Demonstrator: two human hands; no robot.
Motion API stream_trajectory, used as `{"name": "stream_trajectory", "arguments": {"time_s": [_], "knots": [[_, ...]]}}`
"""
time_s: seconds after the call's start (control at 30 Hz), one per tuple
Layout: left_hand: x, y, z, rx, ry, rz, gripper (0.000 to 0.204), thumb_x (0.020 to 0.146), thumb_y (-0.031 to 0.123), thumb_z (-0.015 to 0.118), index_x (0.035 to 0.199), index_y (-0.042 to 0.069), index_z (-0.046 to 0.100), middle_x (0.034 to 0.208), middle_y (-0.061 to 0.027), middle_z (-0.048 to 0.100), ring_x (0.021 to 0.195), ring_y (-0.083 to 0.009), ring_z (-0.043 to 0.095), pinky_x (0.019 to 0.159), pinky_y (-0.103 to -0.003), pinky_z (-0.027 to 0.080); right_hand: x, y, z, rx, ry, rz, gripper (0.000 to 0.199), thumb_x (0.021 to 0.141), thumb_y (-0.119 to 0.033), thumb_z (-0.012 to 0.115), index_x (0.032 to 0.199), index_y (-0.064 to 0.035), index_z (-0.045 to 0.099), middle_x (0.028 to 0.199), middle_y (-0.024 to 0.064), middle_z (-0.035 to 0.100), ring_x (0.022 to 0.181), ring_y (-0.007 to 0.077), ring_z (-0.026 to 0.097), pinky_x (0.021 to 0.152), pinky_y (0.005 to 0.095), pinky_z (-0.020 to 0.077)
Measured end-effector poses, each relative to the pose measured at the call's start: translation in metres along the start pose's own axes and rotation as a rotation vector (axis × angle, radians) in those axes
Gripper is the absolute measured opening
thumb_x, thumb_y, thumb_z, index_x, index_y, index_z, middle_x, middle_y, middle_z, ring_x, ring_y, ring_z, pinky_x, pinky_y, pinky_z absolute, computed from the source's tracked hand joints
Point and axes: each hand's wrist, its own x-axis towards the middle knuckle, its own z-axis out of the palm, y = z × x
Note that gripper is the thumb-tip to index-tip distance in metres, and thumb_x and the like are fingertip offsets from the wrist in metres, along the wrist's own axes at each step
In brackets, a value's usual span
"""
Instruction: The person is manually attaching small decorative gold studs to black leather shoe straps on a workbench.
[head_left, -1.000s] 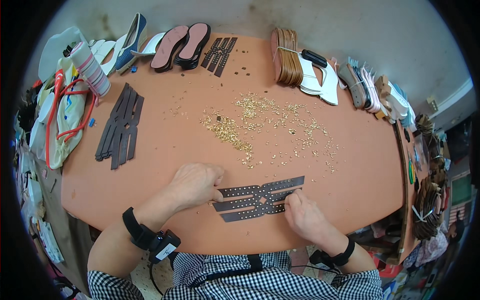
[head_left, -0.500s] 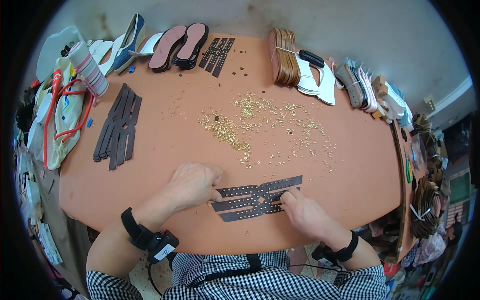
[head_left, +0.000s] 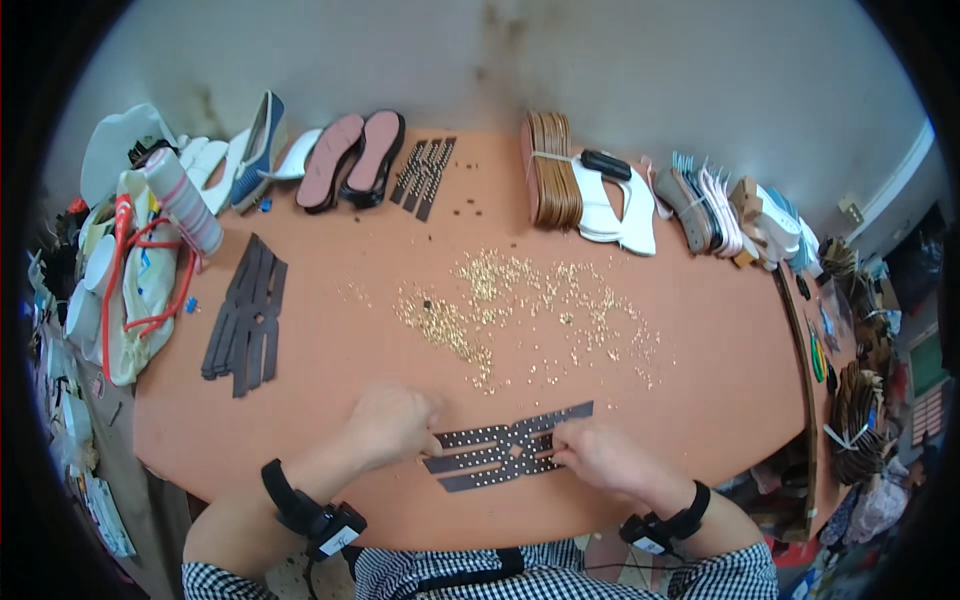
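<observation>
A dark brown strap piece (head_left: 482, 460), cut into several strips joined at a diamond-shaped hole and dotted with small gold studs, lies low on the table in front of me. At its left end is my left hand (head_left: 392, 425), fingers bent and thumb tip at the strips' edge. My right hand (head_left: 602, 455) is closed on the strips right of the hole, its fingertips pinched together there. Whatever lies under those fingertips is hidden. Past the strap piece, loose gold studs (head_left: 445, 325) are scattered in heaps across the table (head_left: 330, 350).
Plain dark strap pieces (head_left: 245, 325) lie stacked at left. Another studded strap piece (head_left: 425, 175) lies at the back beside pink-topped soles (head_left: 375, 155). Bundled brown soles (head_left: 550, 180) and white shoe parts (head_left: 615, 215) stand back right. A red-corded bag (head_left: 150, 290) sits at the left edge.
The whole view has tilted up, so table and hands sit lower in the picture. My right hand has shifted slightly left along the strap piece; my left hand stays at its left end.
</observation>
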Motion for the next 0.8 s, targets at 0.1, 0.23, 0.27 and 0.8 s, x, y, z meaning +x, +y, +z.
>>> {"name": "stream_trajectory", "arguments": {"time_s": [0.1,0.23,0.27,0.8], "knots": [[0.0,-0.003,-0.008,0.01,-0.061,0.078,0.033,0.067,0.031,0.075,0.081,0.009,0.055,0.082,-0.012,0.064,0.083,-0.0313,0.062,0.07,-0.04,0.046,-0.003,-0.003,0.0,0.012,0.057,0.021,0.014,0.083,-0.014,0.058,0.084,0.0002,0.055,0.087,0.0195,0.06,0.085,0.0383,0.059,0.074,0.0454,0.0469],[0.007,-0.016,-0.01,0.073,-0.162,0.157,0.024,0.069,0.022,0.069,0.083,0.008,0.055,0.088,-0.0139,0.063,0.089,-0.0328,0.061,0.074,-0.04,0.046,0.003,-0.007,-0.013,0.087,0.037,-0.02,0.017,0.084,-0.017,0.059,0.084,-0.0004,0.059,0.081,0.0175,0.063,0.079,0.0347,0.062,0.072,0.0432,0.0491],[0.007,-0.016,-0.013,0.083,-0.192,0.134,0.022,0.069,0.019,0.067,0.083,0.007,0.055,0.089,-0.0144,0.064,0.09,-0.0331,0.061,0.075,-0.04,0.046,0.009,-0.006,-0.017,0.096,0.087,0.011,0.017,0.084,-0.018,0.059,0.084,-0.0007,0.06,0.08,0.0172,0.064,0.078,0.0344,0.062,0.071,0.0431,0.0494],[-0.012,-0.009,-0.016,0.002,-0.006,0.011,0.028,0.071,0.016,0.057,0.097,0.006,0.059,0.094,-0.0154,0.066,0.092,-0.0338,0.062,0.076,-0.043,0.048,0.14,0.023,-0.035,-0.194,0.463,-0.095,0.011,0.086,-0.009,0.05,0.093,-0.0002,0.052,0.089,0.0207,0.059,0.089,0.0384,0.057,0.077,0.0451,0.0455]]}}
